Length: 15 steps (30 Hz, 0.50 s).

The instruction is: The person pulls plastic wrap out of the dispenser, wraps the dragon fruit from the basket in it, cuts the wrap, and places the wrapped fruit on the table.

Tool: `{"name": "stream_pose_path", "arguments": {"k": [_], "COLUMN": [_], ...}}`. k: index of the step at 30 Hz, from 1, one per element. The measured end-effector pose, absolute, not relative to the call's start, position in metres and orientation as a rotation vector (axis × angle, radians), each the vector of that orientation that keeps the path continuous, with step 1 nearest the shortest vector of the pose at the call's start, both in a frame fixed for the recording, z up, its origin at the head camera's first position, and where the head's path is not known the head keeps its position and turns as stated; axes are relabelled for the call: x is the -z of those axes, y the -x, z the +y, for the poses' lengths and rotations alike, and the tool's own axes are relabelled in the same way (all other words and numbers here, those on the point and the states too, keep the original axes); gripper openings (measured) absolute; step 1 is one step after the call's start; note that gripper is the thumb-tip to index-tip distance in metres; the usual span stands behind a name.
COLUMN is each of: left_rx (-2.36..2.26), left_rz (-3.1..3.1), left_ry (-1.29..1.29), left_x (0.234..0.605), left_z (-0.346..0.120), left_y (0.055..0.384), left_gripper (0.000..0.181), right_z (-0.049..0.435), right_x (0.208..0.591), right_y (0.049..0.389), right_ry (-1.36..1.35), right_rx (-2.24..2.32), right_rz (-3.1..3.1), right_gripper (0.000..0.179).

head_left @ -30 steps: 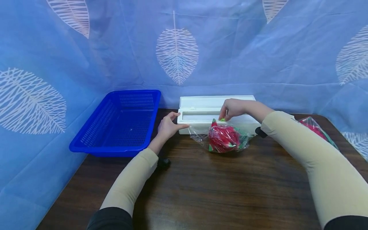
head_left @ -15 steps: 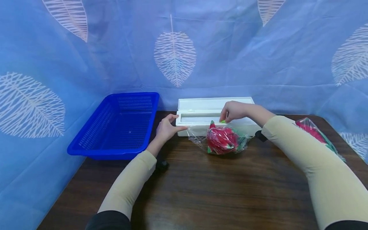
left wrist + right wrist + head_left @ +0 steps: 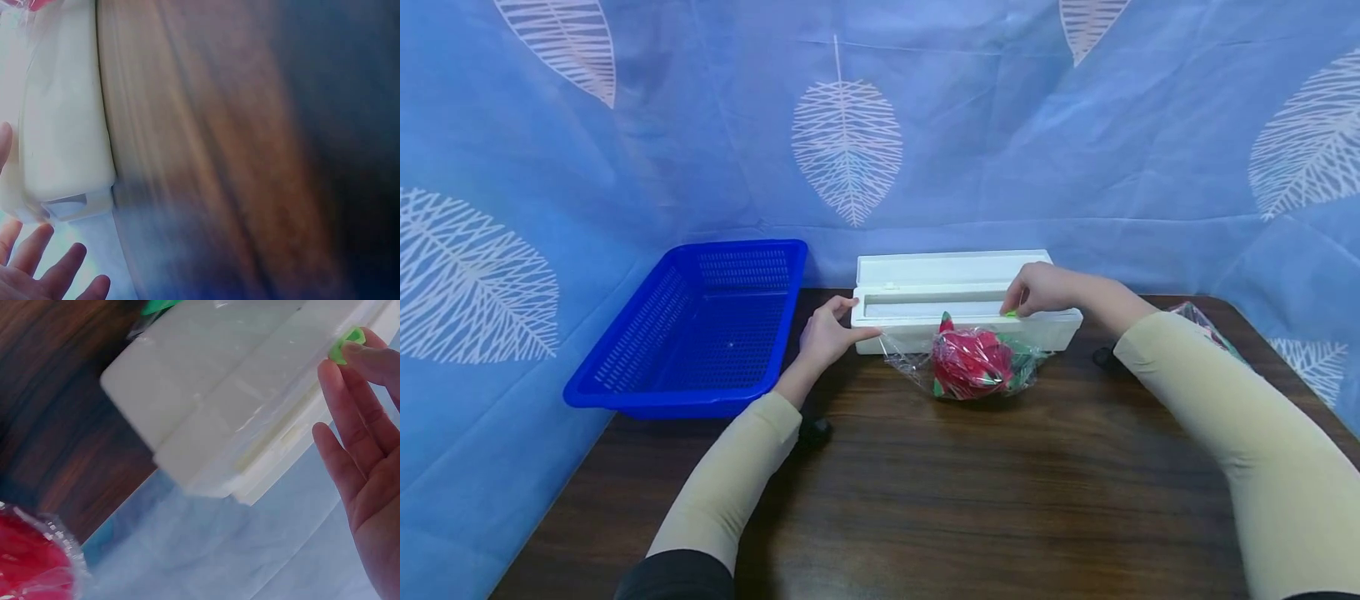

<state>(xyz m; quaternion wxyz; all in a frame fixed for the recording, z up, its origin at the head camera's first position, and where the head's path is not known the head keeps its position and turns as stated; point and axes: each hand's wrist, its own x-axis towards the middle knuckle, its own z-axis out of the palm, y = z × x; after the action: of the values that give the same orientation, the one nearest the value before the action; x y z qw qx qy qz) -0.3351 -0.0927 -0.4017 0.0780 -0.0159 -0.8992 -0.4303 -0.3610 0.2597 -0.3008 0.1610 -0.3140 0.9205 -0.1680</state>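
A long white cling film dispenser (image 3: 1063, 331) lies along the back of the table with its lid (image 3: 955, 267) raised. My left hand (image 3: 824, 337) holds its left end, thumb at the front and index finger at the upper corner; the other fingers spread out in the left wrist view. With thumb and index finger, my right hand (image 3: 1047, 287) pinches a small bright green slide cutter (image 3: 347, 345) on the dispenser's top edge. Clear film runs from the front of the dispenser over a red and green fabric bundle (image 3: 973, 362), which sits just before it.
A blue plastic basket (image 3: 673, 410) stands at the left. Another film-wrapped red and green bundle (image 3: 31, 559) lies at the right, partly behind the right sleeve in the head view. A blue leaf-patterned cloth (image 3: 955, 167) hangs behind the brown wooden table (image 3: 1000, 492).
My right hand has moved right along the dispenser with the slide cutter. The left hand stays at the dispenser's left end. The head view has shifted slightly.
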Motion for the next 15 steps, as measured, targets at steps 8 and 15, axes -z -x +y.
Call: {"name": "stream_pose_path", "arguments": {"k": [8, 15], "left_rx": [1.298, 1.294], "left_rz": [-2.691, -2.688], "left_ry": [0.059, 0.056], "left_x": [0.404, 0.404], "left_z": [-0.093, -0.091], "left_y": [0.336, 0.335], "left_gripper": [0.067, 0.065], "right_z": [0.272, 0.278], "right_x": [0.304, 0.307], "right_y": [0.358, 0.354], "right_ry": [0.87, 0.872], "right_rx": [0.522, 0.541], "right_rz": [2.642, 2.67], "right_gripper": [0.017, 0.02]}}
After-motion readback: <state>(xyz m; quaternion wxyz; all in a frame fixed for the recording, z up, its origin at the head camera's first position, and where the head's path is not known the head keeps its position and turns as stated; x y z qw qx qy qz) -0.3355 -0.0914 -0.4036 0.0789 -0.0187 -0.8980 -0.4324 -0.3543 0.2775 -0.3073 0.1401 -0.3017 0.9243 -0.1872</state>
